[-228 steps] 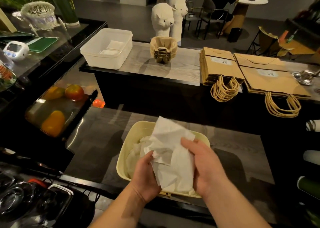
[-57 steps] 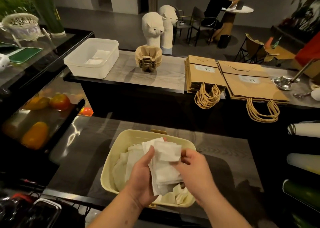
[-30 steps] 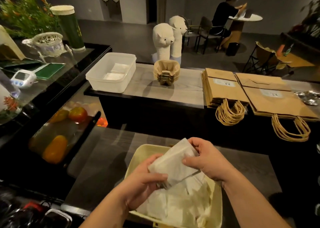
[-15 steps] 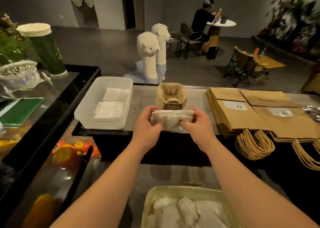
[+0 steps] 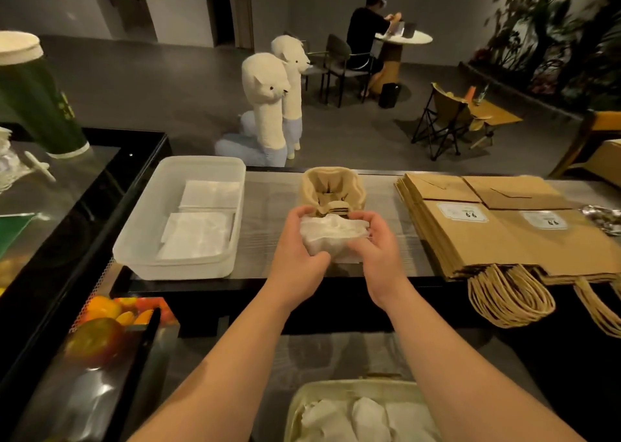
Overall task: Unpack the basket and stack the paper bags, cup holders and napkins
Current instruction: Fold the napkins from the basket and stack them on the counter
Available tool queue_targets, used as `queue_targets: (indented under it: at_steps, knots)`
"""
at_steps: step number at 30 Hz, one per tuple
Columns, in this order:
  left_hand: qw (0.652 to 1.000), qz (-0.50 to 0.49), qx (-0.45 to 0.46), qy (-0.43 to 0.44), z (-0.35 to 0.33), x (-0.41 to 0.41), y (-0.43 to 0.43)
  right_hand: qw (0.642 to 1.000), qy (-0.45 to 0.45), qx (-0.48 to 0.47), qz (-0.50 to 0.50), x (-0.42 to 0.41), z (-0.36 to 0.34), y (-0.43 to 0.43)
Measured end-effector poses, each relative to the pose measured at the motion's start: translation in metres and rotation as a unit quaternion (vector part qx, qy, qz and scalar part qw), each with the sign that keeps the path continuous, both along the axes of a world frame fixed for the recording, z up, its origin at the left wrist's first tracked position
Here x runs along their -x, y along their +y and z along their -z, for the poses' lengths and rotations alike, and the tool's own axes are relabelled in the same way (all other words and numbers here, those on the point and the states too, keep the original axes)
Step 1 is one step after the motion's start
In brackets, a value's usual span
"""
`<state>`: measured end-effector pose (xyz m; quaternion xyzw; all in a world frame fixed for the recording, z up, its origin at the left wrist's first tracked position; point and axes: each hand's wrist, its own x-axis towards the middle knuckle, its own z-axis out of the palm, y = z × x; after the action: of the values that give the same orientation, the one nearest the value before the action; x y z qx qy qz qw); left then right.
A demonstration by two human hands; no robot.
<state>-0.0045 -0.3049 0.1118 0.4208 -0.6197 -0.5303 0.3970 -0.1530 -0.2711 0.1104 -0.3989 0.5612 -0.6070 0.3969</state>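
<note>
Both hands, left point(image 5: 297, 250) and right point(image 5: 376, 246), grip a napkin wad point(image 5: 331, 236) over the counter point(image 5: 262, 240), just before the cup holders point(image 5: 332, 189) (tub point(image 5: 188, 219) at left, bags point(image 5: 470, 226) at right). More napkins fill the basket point(image 5: 295, 404) below.

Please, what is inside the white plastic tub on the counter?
The white plastic tub holds two flat piles: the near napkin stack and the far napkin stack. The tub floor beneath them is covered.

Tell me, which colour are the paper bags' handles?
Tan, like the paper bags' handles show in the head view.
</note>
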Motion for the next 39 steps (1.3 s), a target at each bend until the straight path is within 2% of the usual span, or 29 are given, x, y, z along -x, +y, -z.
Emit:
queue_targets:
  at_steps: [4,9,12,14,18,21,25,28,35,39]
  knots:
    - [1.0,-0.023,0.004,0.002,0.0,-0.001,-0.001,0.997,-0.048,0.018,0.058,-0.005,0.003,-0.003]
    - [0.999,-0.046,0.005,0.009,0.0,0.009,0.009,0.991,-0.022,-0.046,0.126,-0.011,0.0,-0.011]
    - [0.998,-0.059,0.01,-0.006,0.0,0.011,0.01,0.985,-0.027,-0.038,0.169,-0.009,-0.002,-0.011]
    - [0.998,-0.066,0.019,-0.006,-0.002,0.013,0.01,0.989,-0.026,-0.027,0.142,-0.006,-0.004,-0.011]
    - [0.996,-0.086,0.0,-0.001,-0.003,0.013,0.008,0.999,-0.039,-0.002,0.017,0.004,-0.003,-0.004]
    - [0.998,-0.07,-0.002,-0.002,-0.003,0.016,0.008,0.998,-0.025,-0.026,-0.042,0.009,-0.002,0.0]
    - [0.996,-0.093,-0.003,0.005,-0.005,0.018,0.009,0.996,0.078,-0.049,-0.018,0.012,-0.009,0.003]
    - [0.996,-0.09,0.02,-0.002,-0.005,0.019,0.009,0.997,0.055,-0.046,-0.018,0.021,-0.012,0.005]
    - [0.997,-0.079,0.008,-0.01,-0.002,0.026,0.012,0.999,-0.018,-0.039,0.025,0.019,-0.007,0.0]
    - [0.997,-0.078,0.004,-0.011,0.002,0.025,0.01,0.996,0.006,-0.037,0.083,0.023,-0.009,0.001]
